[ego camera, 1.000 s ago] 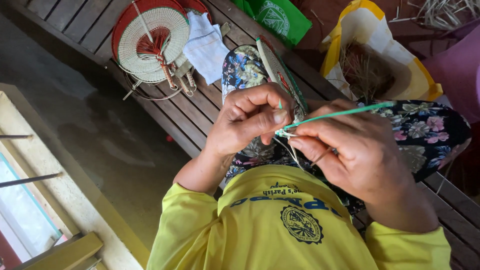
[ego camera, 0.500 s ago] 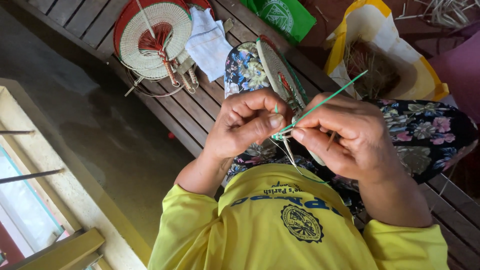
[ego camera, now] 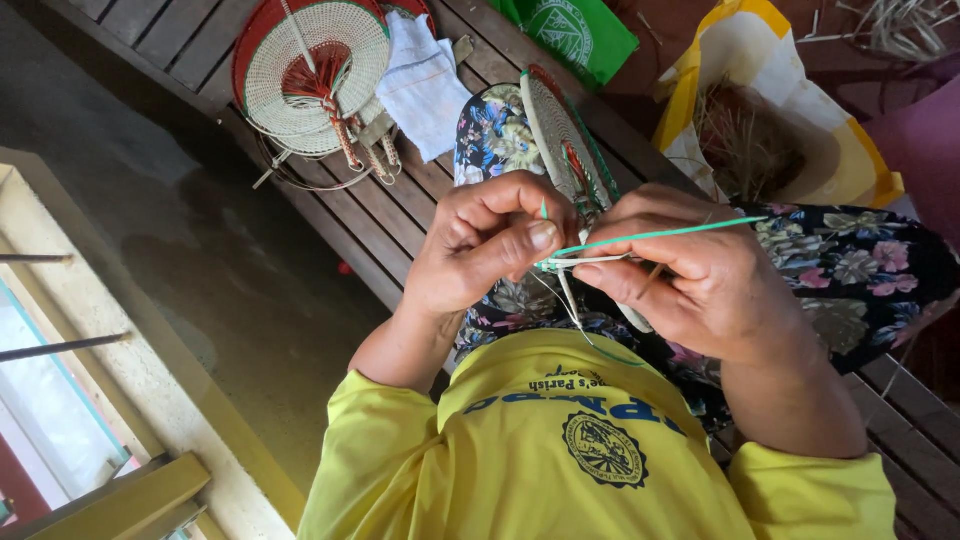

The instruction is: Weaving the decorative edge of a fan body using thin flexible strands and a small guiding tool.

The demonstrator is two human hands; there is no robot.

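Item: green strip, being woven at my lap.
I am pinching the weave's start between left hand thumb and forefinger, closed tight; right hand is closed on the strip, drawing it taut. Judgement: keeping tension even is preventing slack.

Woven fan on bench, cloth beside it, bag farther right.

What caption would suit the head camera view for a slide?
Both hands, left hand and right hand, pinch a thin green strip above a floral lap, woven fan on the wooden bench.
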